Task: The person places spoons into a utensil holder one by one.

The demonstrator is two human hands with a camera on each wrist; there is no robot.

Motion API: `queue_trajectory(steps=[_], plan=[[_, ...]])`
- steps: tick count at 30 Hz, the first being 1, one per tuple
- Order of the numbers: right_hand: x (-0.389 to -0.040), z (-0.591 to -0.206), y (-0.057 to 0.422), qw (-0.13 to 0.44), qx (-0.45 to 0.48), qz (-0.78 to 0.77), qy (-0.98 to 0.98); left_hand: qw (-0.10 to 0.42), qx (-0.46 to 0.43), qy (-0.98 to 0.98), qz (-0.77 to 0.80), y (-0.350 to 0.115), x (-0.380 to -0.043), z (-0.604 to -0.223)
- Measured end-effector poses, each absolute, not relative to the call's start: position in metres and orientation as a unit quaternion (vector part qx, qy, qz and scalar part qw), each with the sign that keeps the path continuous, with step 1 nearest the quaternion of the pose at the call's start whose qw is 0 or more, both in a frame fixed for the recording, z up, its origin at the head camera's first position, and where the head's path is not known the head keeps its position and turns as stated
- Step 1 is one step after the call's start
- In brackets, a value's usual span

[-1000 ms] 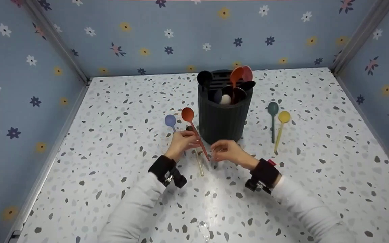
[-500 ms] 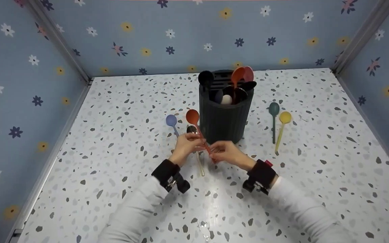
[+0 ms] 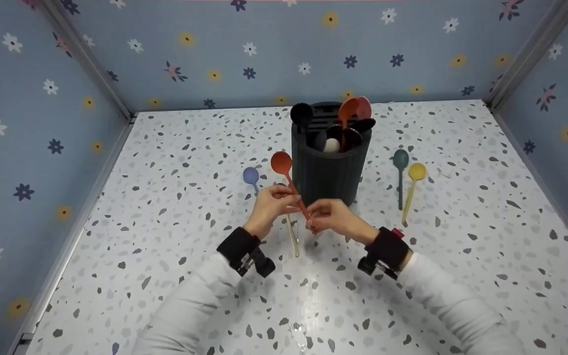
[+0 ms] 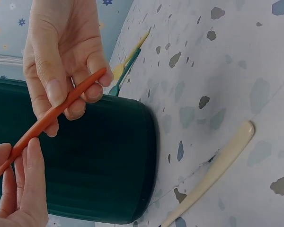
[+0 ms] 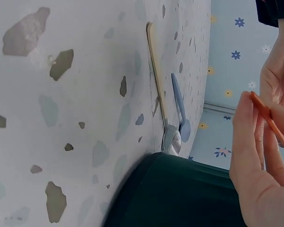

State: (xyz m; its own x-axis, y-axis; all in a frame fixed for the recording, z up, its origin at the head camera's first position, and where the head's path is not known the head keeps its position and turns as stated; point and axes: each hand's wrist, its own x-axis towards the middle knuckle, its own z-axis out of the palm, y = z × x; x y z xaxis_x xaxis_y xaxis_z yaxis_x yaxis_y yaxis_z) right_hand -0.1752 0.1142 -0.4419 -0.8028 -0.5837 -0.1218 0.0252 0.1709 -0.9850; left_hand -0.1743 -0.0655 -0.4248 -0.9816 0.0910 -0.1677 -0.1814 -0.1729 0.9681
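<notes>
The left hand (image 3: 270, 206) hides the cream-handled spoon's (image 3: 292, 237) bowl.

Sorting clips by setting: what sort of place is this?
Probably a staged tabletop booth, not a real kitchen: flower-patterned walls box in a speckled tabletop, with only a dark utensil holder and loose spoons.

Bright even light; glare on table (image 3: 308, 301); wrist views soft.

I find no writing to read from any of my three views: no label, brand, number or sign. The dark ribbed holder (image 3: 331, 170) carries only plain grooves, the orange spoon (image 3: 289, 183) and the other spoons are bare, and the walls (image 3: 244, 54) show only a printed flower pattern.
</notes>
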Motion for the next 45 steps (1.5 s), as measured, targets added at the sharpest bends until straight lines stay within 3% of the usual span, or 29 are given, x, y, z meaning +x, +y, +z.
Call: queue_trajectory(steps=[22, 45], plan=[[-0.179, -0.379, 0.12, 0.203, -0.235, -0.58, 0.753, 0.047, 0.022, 0.637, 0.769, -0.062, -0.172, -0.364], [-0.194, -0.31, 0.108, 0.043, -0.262, -0.59, 0.763, -0.044, 0.096, 0.637, 0.764, -0.06, -0.187, -0.289]])
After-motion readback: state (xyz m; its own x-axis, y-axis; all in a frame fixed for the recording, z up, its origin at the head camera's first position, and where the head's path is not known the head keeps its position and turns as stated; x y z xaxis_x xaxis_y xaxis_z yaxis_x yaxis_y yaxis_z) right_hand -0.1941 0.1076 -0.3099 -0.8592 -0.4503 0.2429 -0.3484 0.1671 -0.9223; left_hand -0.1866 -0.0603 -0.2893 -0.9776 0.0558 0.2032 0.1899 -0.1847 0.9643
